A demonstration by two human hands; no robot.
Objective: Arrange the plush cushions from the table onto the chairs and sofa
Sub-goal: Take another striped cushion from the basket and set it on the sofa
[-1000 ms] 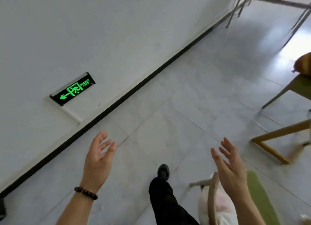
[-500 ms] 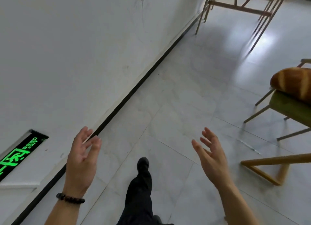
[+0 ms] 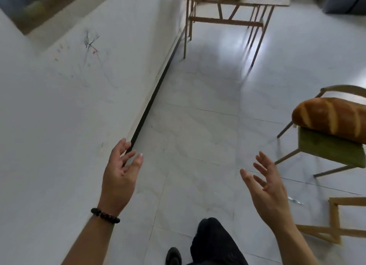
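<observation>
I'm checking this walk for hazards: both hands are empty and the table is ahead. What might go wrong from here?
The bread-shaped cushion overhangs the seat edge of the green chair and may slide off if brushed. The wooden frame low on the right sits close to the path; a foot might catch it.

Left hand point(image 3: 118, 177) and right hand point(image 3: 267, 187) raised, fingers point(image 3: 259, 163) apparently loosely spread.

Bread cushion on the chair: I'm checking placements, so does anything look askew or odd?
The bread cushion lies across the green chair, one end poking slightly past the seat's edge. Dark scribbles mark the wall. Nothing else stands out.
</observation>
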